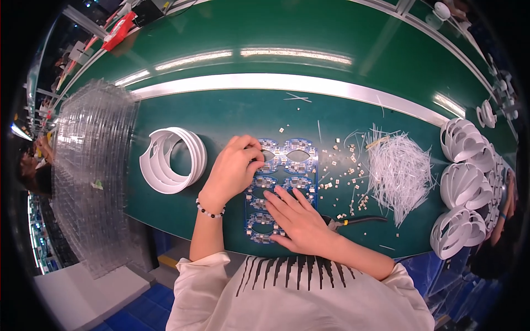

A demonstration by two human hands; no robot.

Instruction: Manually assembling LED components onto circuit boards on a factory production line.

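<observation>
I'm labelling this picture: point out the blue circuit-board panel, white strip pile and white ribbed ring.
Blue circuit-board panel [297, 180], head view: part near its middle.
White strip pile [400, 175], head view: middle of the heap.
White ribbed ring [197, 157], head view: its right outer wall.

The table [232, 113] is dark green, and the circuit boards [296, 180] are blue with white specks. The shirt [298, 310] is cream with jagged black stripes. The bracelet [210, 214] is black and white, and the thin strips [398, 174] are white.
</observation>
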